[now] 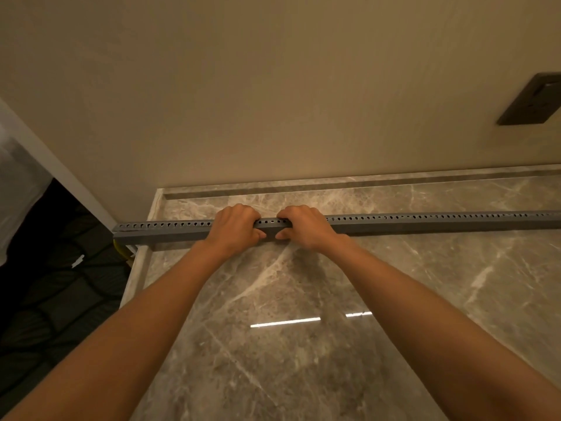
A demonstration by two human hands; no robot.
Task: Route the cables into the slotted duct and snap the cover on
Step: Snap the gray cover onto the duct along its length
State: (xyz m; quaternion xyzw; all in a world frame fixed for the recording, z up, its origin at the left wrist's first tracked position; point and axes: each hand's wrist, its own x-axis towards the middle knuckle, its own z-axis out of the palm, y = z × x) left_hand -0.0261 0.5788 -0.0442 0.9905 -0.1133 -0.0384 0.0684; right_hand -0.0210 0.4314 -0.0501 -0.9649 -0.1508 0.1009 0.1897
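Nearest us, our two forearms reach out over the marble tabletop (303, 299). Our left hand (235, 227) and right hand (305, 227) sit close together on the grey slotted duct (425, 224), each one curled over its top with the thumb pressed against the near side, squeezing it. The duct lies lengthwise across the tabletop, its left end overhanging the edge, where a bit of yellow cable (118, 247) shows below. We judge the cover (164, 235) is being snapped on, mid-length, though how much of the seam is seated we cannot tell. Next we should shift our grip along the duct and press section by section. Beyond stands the beige wall (273, 86) with a dark socket plate (531, 100).
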